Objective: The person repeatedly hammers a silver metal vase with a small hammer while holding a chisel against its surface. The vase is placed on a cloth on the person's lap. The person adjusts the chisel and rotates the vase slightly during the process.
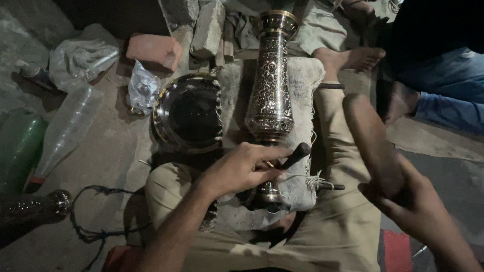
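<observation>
A tall engraved brass vase (270, 93) lies lengthwise on a worn grey cushion (303, 89) across my lap. My left hand (243, 167) rests on the vase's narrow neck and grips a thin tool with a dark handle (296, 154), its tip against the metal. My right hand (403, 199) is raised at the right and closed around a thick wooden mallet handle (368, 138) that angles up and away.
A round dark metal plate (188, 111) lies left of the vase. Bricks (155, 50), plastic bags (81, 59) and empty plastic bottles (66, 131) sit further left. Another engraved vase (19, 212) lies at bottom left. Another person's bare feet (353, 59) and blue-trousered legs (451, 104) are at upper right.
</observation>
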Action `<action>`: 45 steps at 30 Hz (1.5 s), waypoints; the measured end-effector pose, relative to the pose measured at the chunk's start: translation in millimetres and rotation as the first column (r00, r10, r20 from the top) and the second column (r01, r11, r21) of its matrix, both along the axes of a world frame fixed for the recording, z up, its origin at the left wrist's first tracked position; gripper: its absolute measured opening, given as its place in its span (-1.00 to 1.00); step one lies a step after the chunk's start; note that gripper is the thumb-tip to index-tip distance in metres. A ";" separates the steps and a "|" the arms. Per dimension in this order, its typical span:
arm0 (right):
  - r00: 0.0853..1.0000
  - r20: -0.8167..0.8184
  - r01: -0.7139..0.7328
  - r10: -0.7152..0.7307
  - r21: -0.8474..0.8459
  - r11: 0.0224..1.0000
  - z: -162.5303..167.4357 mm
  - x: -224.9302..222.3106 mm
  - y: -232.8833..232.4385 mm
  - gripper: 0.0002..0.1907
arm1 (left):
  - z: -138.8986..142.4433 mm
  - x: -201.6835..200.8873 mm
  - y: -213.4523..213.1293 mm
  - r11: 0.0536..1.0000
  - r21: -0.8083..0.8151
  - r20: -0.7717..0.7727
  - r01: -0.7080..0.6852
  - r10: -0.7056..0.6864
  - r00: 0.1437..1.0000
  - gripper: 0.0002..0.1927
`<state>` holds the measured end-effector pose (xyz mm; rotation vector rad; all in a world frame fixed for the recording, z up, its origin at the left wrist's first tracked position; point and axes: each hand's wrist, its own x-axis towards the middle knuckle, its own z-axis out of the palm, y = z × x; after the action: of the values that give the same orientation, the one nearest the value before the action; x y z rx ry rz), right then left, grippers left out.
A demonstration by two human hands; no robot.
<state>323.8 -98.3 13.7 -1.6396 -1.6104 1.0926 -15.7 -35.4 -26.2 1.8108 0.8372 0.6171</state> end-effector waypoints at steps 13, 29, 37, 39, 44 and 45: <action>0.944 0.319 0.107 -0.088 -0.041 0.993 -13.6 10.6 -1.2 -0.25 | -4.0 0.2 -2.4 0.999 0.040 0.085 0.018 -0.021 0.996 -0.40; 0.971 0.238 0.057 -0.033 -0.094 0.994 -27.4 30.7 -5.4 -0.28 | -9.1 0.8 -0.6 0.995 0.085 0.031 0.042 -0.045 0.999 -0.45; 0.958 0.279 0.104 -0.069 -0.112 0.988 -24.3 36.8 -10.0 -0.26 | -11.0 2.3 -1.5 0.997 0.050 0.046 0.052 -0.054 0.997 -0.44; 0.753 0.655 0.192 -0.067 -0.121 0.974 -22.2 39.1 -11.4 -0.37 | -11.9 1.5 -1.7 0.997 0.056 0.052 0.053 -0.055 0.997 -0.43; 0.545 0.826 0.110 0.142 -0.238 0.965 -16.4 46.0 -15.7 -0.47 | -16.4 1.4 -3.4 0.997 0.063 0.136 0.037 -0.046 0.990 -0.41; 0.257 0.933 0.144 0.252 -0.295 0.945 -15.5 47.4 -16.6 -0.35 | -17.2 1.4 -3.5 0.999 0.041 0.146 0.032 -0.038 0.989 -0.40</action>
<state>371.2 -114.9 -1.8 -2.8518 -2.2789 0.1983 -14.3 -38.9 -43.4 1.7873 0.6975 0.7381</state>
